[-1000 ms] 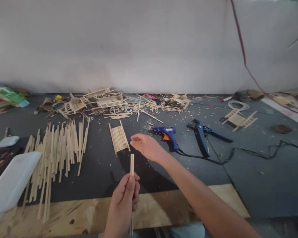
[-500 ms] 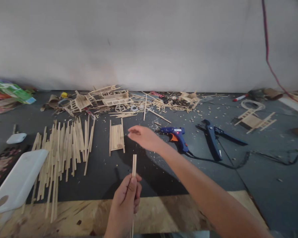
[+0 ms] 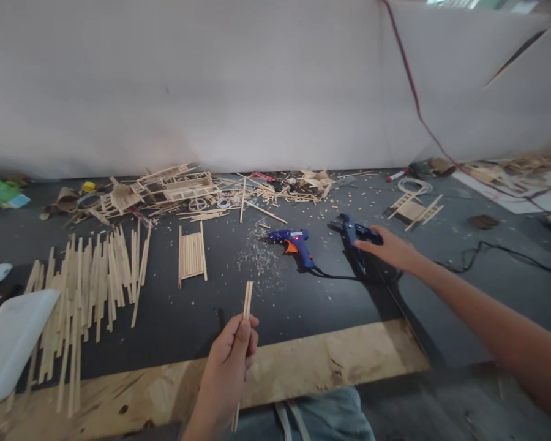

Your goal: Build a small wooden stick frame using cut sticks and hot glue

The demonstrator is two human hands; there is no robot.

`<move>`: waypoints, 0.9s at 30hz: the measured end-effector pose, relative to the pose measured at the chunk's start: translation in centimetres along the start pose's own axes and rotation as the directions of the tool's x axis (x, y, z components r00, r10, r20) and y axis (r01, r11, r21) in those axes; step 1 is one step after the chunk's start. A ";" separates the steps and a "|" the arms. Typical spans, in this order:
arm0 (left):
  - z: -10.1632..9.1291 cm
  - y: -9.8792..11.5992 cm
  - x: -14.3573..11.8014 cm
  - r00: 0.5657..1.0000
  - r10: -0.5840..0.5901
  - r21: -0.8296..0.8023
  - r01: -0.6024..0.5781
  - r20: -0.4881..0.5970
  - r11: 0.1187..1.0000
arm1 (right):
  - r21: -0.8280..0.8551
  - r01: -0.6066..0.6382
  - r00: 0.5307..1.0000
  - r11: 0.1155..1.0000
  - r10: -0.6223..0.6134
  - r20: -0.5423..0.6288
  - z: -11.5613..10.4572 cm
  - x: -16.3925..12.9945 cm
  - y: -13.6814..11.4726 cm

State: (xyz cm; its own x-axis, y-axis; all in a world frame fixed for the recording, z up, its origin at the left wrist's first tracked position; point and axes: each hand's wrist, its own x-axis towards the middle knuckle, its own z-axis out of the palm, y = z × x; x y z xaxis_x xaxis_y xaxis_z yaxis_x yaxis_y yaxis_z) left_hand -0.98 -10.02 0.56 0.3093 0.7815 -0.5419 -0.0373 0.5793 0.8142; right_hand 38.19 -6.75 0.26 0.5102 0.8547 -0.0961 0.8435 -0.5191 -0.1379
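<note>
A plain white wall [image 3: 211, 79] closes the far side. A dark grey mat [image 3: 441, 269] covers the floor, with a plywood board [image 3: 340, 361] along the near edge.

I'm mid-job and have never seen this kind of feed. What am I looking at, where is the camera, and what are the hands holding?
There is no machine here: the camera sits on a person's head and looks forward and down at their two bare hands.

The left hand holds a thin wooden stick upright, pinched between thumb and fingers.

The right hand reaches out to the dark blue cutter and rests on it; whether it grips the cutter I cannot tell.

On the dark mat lie a blue glue gun, a row of loose sticks, a small panel of joined sticks, and a heap of stick models and scraps near the wall.
</note>
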 end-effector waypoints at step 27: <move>-0.2 0.9 -1.1 0.999 0.027 0.032 -0.026 -0.039 0.999 | -0.171 0.113 0.994 0.979 -0.113 0.010 -1.4 -1.9 -2.1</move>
State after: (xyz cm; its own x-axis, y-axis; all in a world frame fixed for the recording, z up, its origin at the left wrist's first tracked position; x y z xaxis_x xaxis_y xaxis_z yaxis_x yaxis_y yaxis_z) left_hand -1.50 -10.33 1.83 0.2706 0.8053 -0.5275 -0.0153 0.5515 0.8341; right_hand 35.64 -7.27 2.11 0.4100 0.9077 -0.0895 0.9119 -0.4097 0.0232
